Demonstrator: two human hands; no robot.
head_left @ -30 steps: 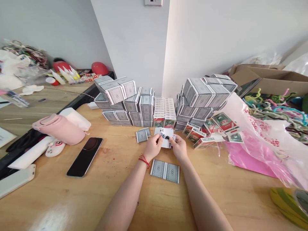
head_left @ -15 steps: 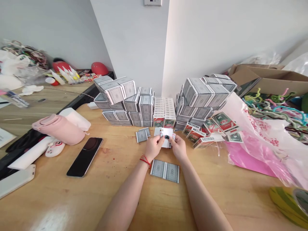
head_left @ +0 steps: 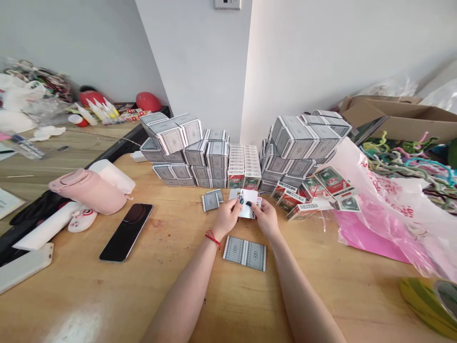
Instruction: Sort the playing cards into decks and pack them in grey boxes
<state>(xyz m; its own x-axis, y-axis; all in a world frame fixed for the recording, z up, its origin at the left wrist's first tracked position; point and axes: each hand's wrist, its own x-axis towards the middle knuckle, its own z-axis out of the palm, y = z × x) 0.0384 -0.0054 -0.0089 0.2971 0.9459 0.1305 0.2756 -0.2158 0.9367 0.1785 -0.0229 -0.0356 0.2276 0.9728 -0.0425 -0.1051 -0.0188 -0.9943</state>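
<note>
My left hand (head_left: 227, 219) and my right hand (head_left: 264, 220) meet above the wooden table (head_left: 171, 295), both pinched on a small stack of playing cards (head_left: 248, 198) held face up, an ace on top. The left wrist wears a red string. Just below my hands two patterned decks (head_left: 245, 253) lie face down side by side. A small loose pile of cards (head_left: 212, 200) lies left of my hands.
Stacked wrapped card decks (head_left: 200, 152) and a second stack (head_left: 303, 143) stand against the wall, with red-green card boxes (head_left: 321, 190) to the right. A black phone (head_left: 125, 232), pink bottle (head_left: 87, 190), pink plastic bag (head_left: 385, 209) and cardboard box (head_left: 400, 116) surround them.
Hands and cards stay almost in place; my thumbs shift slightly over the top card.
</note>
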